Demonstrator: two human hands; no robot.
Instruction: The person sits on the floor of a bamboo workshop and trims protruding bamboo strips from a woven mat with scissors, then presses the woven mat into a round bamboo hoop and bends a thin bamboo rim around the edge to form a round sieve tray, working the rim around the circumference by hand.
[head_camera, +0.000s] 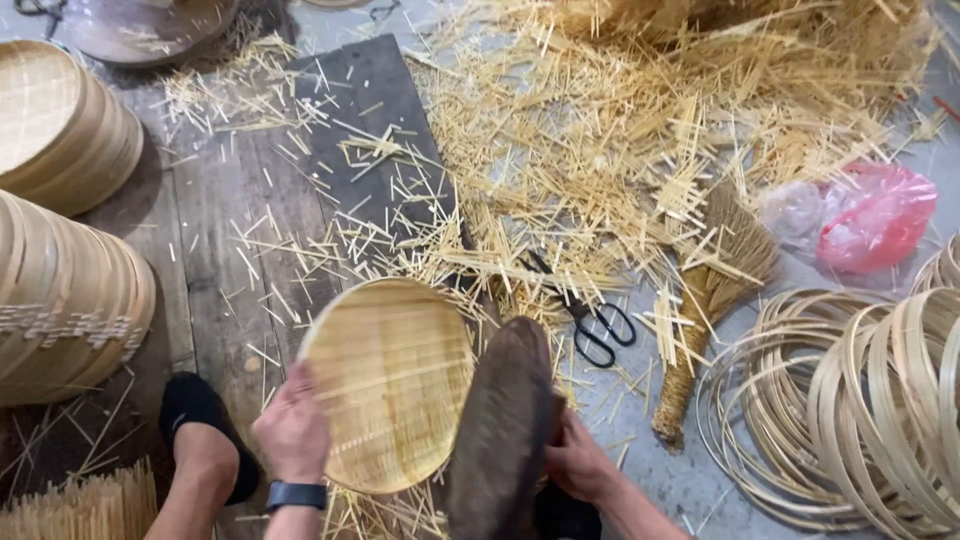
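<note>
A single head-worn camera looks steeply down from above the person, close over the hands: the left hand and right hand sit at the bottom edge of the frame, with a round woven tray between them filling the lower middle. The view faces forward across the floor, so the plank runs up the left centre, the straw pile reaches the top right, and stacked trays are cut by the left edge. Hoops are cropped at the lower right.
</note>
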